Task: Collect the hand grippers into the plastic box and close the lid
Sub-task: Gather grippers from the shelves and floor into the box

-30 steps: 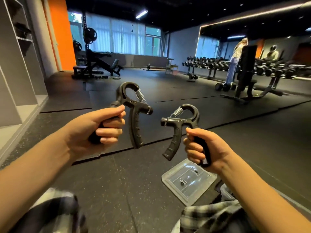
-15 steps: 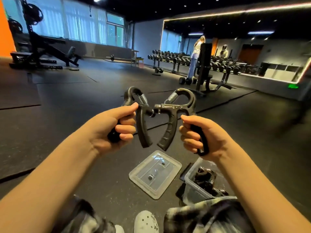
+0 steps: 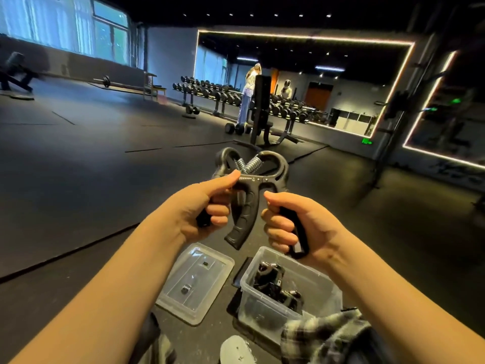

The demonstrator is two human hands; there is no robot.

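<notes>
Mid-frame, left hand (image 3: 199, 208) and right hand (image 3: 304, 224) each clamp one of the crossed hand grippers (image 3: 246, 214); best untangled, then lowered singly into the plastic box (image 3: 265, 308), lower right.

The room is dim, with a dark ceiling (image 3: 262, 6) and a dark floor (image 3: 78, 179). Cool daylight comes in through the big windows (image 3: 52, 24) at the far left. A glowing light strip (image 3: 301, 38) runs round the mirror (image 3: 341, 82), and small spot lamps (image 3: 251, 15) dot the ceiling. The left hand (image 3: 202, 206), the right hand (image 3: 301, 222) and the black hand grippers (image 3: 246, 214) are well lit and sharp. The bench (image 3: 15, 74) at the far left is blurry. Straight lines bend near the edges. The clear lid (image 3: 196, 282) has a pale shine.
</notes>
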